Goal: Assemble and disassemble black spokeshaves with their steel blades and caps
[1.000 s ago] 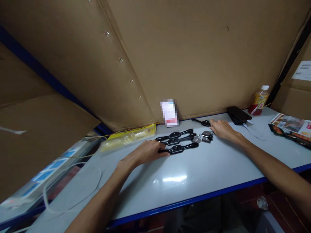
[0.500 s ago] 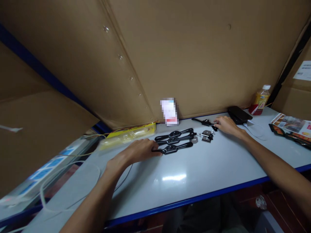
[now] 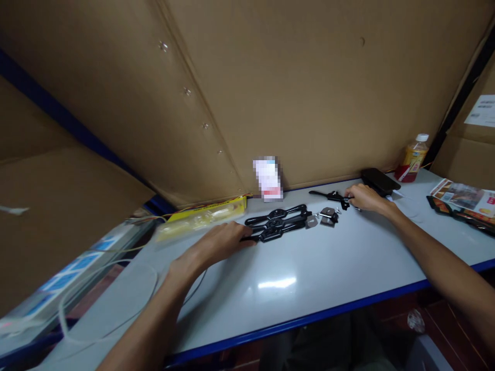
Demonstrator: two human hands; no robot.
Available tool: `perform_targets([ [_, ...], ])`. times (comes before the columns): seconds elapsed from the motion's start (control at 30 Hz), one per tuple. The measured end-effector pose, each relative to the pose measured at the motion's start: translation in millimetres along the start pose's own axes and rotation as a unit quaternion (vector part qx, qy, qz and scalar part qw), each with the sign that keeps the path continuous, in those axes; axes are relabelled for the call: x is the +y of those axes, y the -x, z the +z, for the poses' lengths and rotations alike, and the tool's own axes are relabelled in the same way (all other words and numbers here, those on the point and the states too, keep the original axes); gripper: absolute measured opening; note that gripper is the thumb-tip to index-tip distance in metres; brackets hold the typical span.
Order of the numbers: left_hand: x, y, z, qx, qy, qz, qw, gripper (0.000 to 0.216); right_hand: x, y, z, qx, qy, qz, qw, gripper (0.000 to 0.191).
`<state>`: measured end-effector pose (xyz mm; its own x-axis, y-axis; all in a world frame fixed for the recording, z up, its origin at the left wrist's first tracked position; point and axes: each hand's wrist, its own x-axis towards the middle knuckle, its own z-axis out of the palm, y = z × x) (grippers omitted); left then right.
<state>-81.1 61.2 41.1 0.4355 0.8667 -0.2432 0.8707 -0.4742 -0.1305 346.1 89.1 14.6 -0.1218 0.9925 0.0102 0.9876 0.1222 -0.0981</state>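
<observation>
Three black two-handled tools [image 3: 279,224] lie side by side in the middle of the grey table [image 3: 294,278]. My left hand [image 3: 218,241] rests with its fingers closed over the left handle end of the nearest one. To their right lie small grey metal pieces [image 3: 328,216]. Behind those lies a smaller black tool [image 3: 331,196]; my right hand [image 3: 365,198] pinches its right end.
A black case [image 3: 379,181] and a bottle of yellow drink [image 3: 412,159] stand at the back right, printed packets [image 3: 462,198] at the far right. A yellow-edged clear packet [image 3: 201,218] lies left of the tools. Cardboard walls rise behind. A white cable [image 3: 112,304] loops at left.
My left hand has pushed the nearest black tool back against the other two. My right hand has moved right, from the grey pieces to the end of the smaller black tool.
</observation>
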Motion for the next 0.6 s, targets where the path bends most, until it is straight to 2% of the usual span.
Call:
perform_targets([
  [0.2, 22.8, 0.7, -5.2, 0.018, -0.023, 0.015, 0.999, 0.027, 4.7, -2.4, -2.5, -0.022, -0.013, -0.027, 0.999, 0.033],
  [0.4, 15.5, 5.2, -7.7, 0.01, -0.047, -0.027, 0.998, 0.026, 10.8, 0.6, -9.0, -0.053, 0.005, -0.031, 0.998, 0.028],
  [0.6, 14.5, 3.2, -6.1, 0.019, -0.055, -0.025, 0.998, 0.027, 4.3, 6.1, -13.1, -0.059, 0.061, -0.042, 0.995, 0.023],
])
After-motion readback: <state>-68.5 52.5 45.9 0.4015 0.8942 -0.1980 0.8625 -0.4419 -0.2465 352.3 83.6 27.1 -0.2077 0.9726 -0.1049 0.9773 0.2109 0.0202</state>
